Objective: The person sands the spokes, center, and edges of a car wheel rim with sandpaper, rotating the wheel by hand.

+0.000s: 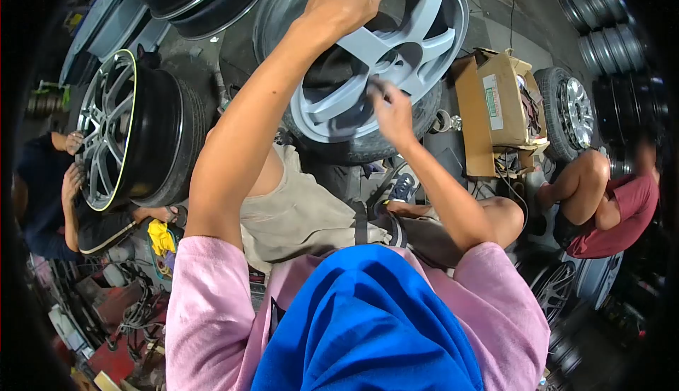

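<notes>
A grey alloy wheel rim (322, 104) with broad spokes leans in front of me, tilted on a tire (424, 118) lying below it. My left hand (343, 2) reaches to the rim's far upper edge and grips it there, its fingertips partly cut off by the frame. Near the hub, my right hand (392, 113) is against the lower spokes with its fingers curled together. Motion blurs those fingertips, and a small dark thing seems to be pinched in them, too unclear to name.
On the left, another person's hands (73, 179) hold a silver multi-spoke wheel (106, 129). A cardboard box (502, 101) stands to the right, beside a tire with a chrome wheel (576, 111). Farther right a person in a red shirt (626, 221) sits. Stacked rims (612, 51) line the back right.
</notes>
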The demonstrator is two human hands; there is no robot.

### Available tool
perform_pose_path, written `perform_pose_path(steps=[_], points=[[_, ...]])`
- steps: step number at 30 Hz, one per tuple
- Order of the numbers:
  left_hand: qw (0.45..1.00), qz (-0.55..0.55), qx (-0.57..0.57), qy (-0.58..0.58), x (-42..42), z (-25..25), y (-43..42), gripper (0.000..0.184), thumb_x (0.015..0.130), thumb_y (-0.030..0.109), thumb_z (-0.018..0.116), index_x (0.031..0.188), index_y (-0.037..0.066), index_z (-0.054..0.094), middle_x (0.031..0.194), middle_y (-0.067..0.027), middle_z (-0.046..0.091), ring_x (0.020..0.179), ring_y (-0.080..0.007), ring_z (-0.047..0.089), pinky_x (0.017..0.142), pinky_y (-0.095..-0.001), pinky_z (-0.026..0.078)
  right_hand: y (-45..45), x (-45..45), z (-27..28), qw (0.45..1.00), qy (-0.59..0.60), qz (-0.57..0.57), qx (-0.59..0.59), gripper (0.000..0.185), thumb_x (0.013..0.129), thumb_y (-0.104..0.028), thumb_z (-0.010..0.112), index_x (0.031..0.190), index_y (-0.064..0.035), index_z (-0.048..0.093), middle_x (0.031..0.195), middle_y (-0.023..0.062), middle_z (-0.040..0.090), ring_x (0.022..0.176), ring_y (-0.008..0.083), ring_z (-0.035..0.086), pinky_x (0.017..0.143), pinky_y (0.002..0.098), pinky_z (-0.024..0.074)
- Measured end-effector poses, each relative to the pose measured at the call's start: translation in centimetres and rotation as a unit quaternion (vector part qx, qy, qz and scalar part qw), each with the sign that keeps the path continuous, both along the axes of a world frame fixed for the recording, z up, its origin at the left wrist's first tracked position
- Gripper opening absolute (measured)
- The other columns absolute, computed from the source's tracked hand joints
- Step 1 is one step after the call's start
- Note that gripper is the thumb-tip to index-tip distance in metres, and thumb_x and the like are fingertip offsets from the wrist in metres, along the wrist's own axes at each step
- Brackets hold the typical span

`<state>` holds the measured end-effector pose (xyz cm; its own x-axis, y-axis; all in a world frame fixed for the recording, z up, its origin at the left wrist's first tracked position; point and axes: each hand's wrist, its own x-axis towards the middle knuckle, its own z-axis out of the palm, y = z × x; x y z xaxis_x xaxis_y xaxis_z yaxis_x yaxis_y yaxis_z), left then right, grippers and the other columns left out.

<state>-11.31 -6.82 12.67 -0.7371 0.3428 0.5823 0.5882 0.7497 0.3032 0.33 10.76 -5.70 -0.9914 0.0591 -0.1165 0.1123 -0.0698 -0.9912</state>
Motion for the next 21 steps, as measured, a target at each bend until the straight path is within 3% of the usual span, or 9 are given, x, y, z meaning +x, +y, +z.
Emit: perform_pose_path(steps=[1,2,5,8,12,14,18,20,21], points=[[1.0,-0.004,-0.001,-0.001,-0.1,-0.2,0.1,0.032,0.09,0.009,0.067,0.121,0.0,0.067,0.122,-0.0263,0.064,0.119,-0.0471,0.059,0.102,-0.0538,0.051,2.0,0.9,-0.3,0.941,0.155,0.089,0.287,0.041,0.096,-0.006,0.062,0.137,-0.0098,0.069,0.12,0.005,0.072,0.118,0.0205,0.067,0.104,0.0401,0.0483],[1.0,0.001,0.004,0.004,-0.2,-0.7,0.1,0.035,0.09,0.009,0.067,0.123,-0.001,0.067,0.128,-0.0279,0.063,0.124,-0.0478,0.058,0.105,-0.0536,0.05,4.5,1.5,-0.7,0.771,0.289,0.169,0.542,0.049,0.093,-0.003,0.06,0.141,-0.0122,0.067,0.126,0.0066,0.071,0.125,0.0253,0.065,0.109,0.0443,0.0452],[1.0,0.006,0.005,0.013,-0.7,-1.4,0.1,0.038,0.091,0.011,0.067,0.127,-0.001,0.066,0.137,-0.0308,0.061,0.131,-0.0492,0.056,0.112,-0.0534,0.047,11.6,-4.6,0.6,0.457,0.367,0.287,0.758,0.044,0.094,-0.013,0.059,0.137,-0.0148,0.068,0.144,0.0055,0.061,0.144,0.0205,0.051,0.128,0.0556,0.026],[0.999,0.011,0.004,0.035,-0.8,-2.0,-0.3,0.04,0.091,0.012,0.067,0.129,-0.001,0.065,0.14,-0.033,0.06,0.132,-0.0504,0.055,0.114,-0.0538,0.046,11.5,-6.6,5.2,0.321,0.373,0.28,0.824,0.041,0.096,-0.015,0.057,0.133,-0.0055,0.068,0.146,0.0073,0.059,0.149,0.0225,0.046,0.131,0.0554,0.0241],[0.998,0.031,-0.006,0.049,-0.9,-2.6,-0.2,0.041,0.091,0.012,0.067,0.13,-0.001,0.064,0.137,-0.0355,0.06,0.128,-0.0521,0.057,0.114,-0.0551,0.046,9.2,-4.4,3.3,0.393,0.271,0.289,0.83,0.04,0.096,-0.012,0.055,0.132,-0.0049,0.07,0.146,0.0112,0.061,0.147,0.0245,0.05,0.131,0.0522,0.0242],[0.999,0.004,-0.007,0.038,-1.0,-1.6,-0.2,0.037,0.09,0.01,0.066,0.126,-0.001,0.064,0.131,-0.0358,0.062,0.125,-0.0527,0.059,0.112,-0.0556,0.047,8.4,-1.8,-2.5,0.595,0.355,0.165,0.702,0.039,0.095,-0.006,0.055,0.13,-0.0051,0.072,0.138,0.0136,0.067,0.14,0.0262,0.057,0.126,0.0509,0.0327],[1.0,-0.01,0.021,0.013,0.1,-0.6,0.0,0.032,0.089,0.007,0.064,0.12,-0.001,0.065,0.126,-0.0324,0.063,0.122,-0.0523,0.059,0.107,-0.056,0.049,0.1,4.2,0.4,0.939,0.159,0.045,0.3,0.043,0.097,-0.002,0.058,0.139,-0.0065,0.067,0.123,0.0164,0.074,0.119,0.0375,0.068,0.101,0.0442,0.0546],[1.0,-0.013,0.026,0.007,0.4,0.0,0.1,0.031,0.089,0.007,0.064,0.12,-0.001,0.065,0.125,-0.0315,0.064,0.121,-0.0522,0.06,0.105,-0.056,0.049,-0.4,5.0,1.2,0.965,0.107,0.043,0.235,0.045,0.098,-0.003,0.059,0.142,-0.0082,0.065,0.132,0.0153,0.072,0.119,0.0394,0.068,0.098,0.0419,0.0567],[0.999,-0.007,0.023,-0.022,0.7,0.4,0.1,0.033,0.09,0.008,0.064,0.121,0.0,0.065,0.126,-0.0311,0.063,0.121,-0.0522,0.059,0.106,-0.0557,0.049,0.5,5.0,0.5,0.934,0.198,0.072,0.287,0.046,0.097,-0.001,0.059,0.142,-0.0086,0.065,0.138,0.0151,0.069,0.122,0.0384,0.068,0.101,0.042,0.0559]])
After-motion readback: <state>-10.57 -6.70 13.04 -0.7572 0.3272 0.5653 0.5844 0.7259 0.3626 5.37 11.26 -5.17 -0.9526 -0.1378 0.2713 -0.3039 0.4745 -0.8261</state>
